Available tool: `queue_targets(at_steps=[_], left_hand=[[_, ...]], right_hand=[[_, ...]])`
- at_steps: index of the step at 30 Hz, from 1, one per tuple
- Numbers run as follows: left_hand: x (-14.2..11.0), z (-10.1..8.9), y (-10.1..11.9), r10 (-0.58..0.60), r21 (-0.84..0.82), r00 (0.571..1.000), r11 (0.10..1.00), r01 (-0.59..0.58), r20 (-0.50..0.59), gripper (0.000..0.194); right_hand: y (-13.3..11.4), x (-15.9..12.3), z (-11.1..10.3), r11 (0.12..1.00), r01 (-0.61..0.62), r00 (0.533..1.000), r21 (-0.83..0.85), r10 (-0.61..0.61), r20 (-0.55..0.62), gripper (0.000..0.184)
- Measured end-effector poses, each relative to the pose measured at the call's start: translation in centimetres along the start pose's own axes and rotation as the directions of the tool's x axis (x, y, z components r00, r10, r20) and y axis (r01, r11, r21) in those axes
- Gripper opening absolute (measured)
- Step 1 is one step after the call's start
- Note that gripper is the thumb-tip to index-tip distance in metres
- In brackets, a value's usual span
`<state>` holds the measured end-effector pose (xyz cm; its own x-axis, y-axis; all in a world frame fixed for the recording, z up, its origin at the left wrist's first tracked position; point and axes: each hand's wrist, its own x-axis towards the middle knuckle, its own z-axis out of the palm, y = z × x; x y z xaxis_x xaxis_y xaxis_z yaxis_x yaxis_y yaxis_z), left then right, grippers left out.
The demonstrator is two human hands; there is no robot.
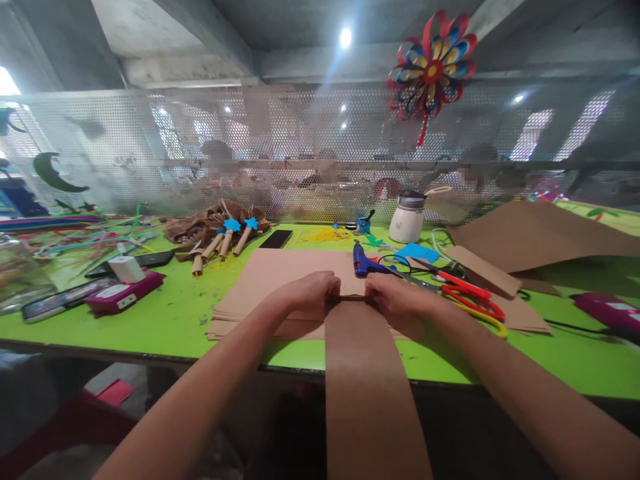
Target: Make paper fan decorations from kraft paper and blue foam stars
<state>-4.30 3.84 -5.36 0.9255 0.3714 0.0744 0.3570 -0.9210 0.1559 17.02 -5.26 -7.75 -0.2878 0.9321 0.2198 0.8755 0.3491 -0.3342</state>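
A long strip of brown kraft paper (367,380) hangs over the front edge of the table toward me. Its far end is folded into a narrow band. My left hand (315,293) pinches the left corner of that fold, and my right hand (393,300) pinches the right corner. Both hands rest over a stack of brown paper sheets (270,280). Just beyond my right hand lies a blue glue gun (365,261). Scissors with red handles (473,297) lie to the right of that hand, beside a yellow handle (483,320).
Brown paper fans (235,230) with blue stars lie at the back left, near a black phone (276,239). A purple power strip (125,293) sits at left. A white jar (406,220) stands before the perforated metal screen (300,133). Large brown paper (545,233) lies at right.
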Motion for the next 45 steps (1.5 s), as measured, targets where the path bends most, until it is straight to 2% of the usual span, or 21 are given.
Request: queue_targets(at_steps=[6,10,14,18,21,26,29,33,35,38,40,42,45], left_hand=[[-0.1,-0.5,0.4,0.003,0.011,0.999,1.0,-0.003,-0.044,0.023],[0.7,-0.7,0.4,-0.109,-0.175,0.993,0.98,0.1,-0.045,0.024],[1.4,-1.2,0.2,-0.201,-0.381,0.973,0.913,0.145,-0.111,0.045],[0.9,-1.8,-0.3,-0.153,-0.455,0.988,0.878,0.147,0.025,0.046],[0.3,-1.9,-0.7,-0.133,-0.566,0.985,0.807,0.17,0.106,0.044],[0.1,-1.6,-0.2,-0.095,-0.73,0.98,0.656,0.193,0.174,0.038],[0.2,-1.3,0.6,-0.06,-0.787,0.98,0.589,0.186,0.187,0.039],[0.4,-0.9,0.8,-0.052,-0.807,0.987,0.57,0.156,0.154,0.04],[0.4,-0.8,0.5,-0.054,-0.795,0.987,0.587,0.152,0.148,0.04],[0.5,-0.9,0.1,-0.07,-0.747,0.983,0.642,0.173,0.168,0.04],[0.6,-1.0,0.0,-0.069,-0.7,0.982,0.693,0.173,0.175,0.038],[0.7,-1.1,0.1,-0.027,-0.655,0.986,0.744,0.132,0.167,0.037],[0.8,-0.9,0.3,0.06,-0.62,0.988,0.784,0.041,0.141,0.037]], right_hand=[[-1.2,-0.5,-0.2,0.97,0.036,0.999,-0.241,-0.039,-0.007,0.008],[-1.5,-0.3,0.0,0.915,0.074,0.995,-0.396,-0.095,-0.035,0.014],[-2.2,0.0,0.2,0.866,0.087,0.969,-0.492,-0.189,-0.161,0.012],[-2.9,0.2,0.3,0.824,0.107,0.931,-0.557,-0.28,-0.235,0.013],[-3.2,0.2,0.5,0.82,0.112,0.907,-0.561,-0.315,-0.279,0.015],[-3.2,0.3,0.6,0.821,0.112,0.863,-0.56,-0.36,-0.355,0.019],[-3.1,0.3,0.6,0.834,0.095,0.856,-0.544,-0.347,-0.383,0.02],[-2.7,0.5,0.7,0.917,0.09,0.852,-0.389,-0.273,-0.446,0.017],[-2.3,0.6,0.5,0.966,0.126,0.838,-0.224,-0.224,-0.497,0.012],[-1.7,0.7,0.0,0.987,0.138,0.84,0.086,-0.071,-0.538,0.028],[-1.5,0.8,-0.4,0.955,0.061,0.882,0.289,0.084,-0.464,0.028],[-1.6,0.8,-0.6,0.91,-0.059,0.936,0.411,0.194,-0.294,0.022],[-1.8,0.8,-0.7,0.875,-0.174,0.972,0.451,0.227,-0.066,0.034]])
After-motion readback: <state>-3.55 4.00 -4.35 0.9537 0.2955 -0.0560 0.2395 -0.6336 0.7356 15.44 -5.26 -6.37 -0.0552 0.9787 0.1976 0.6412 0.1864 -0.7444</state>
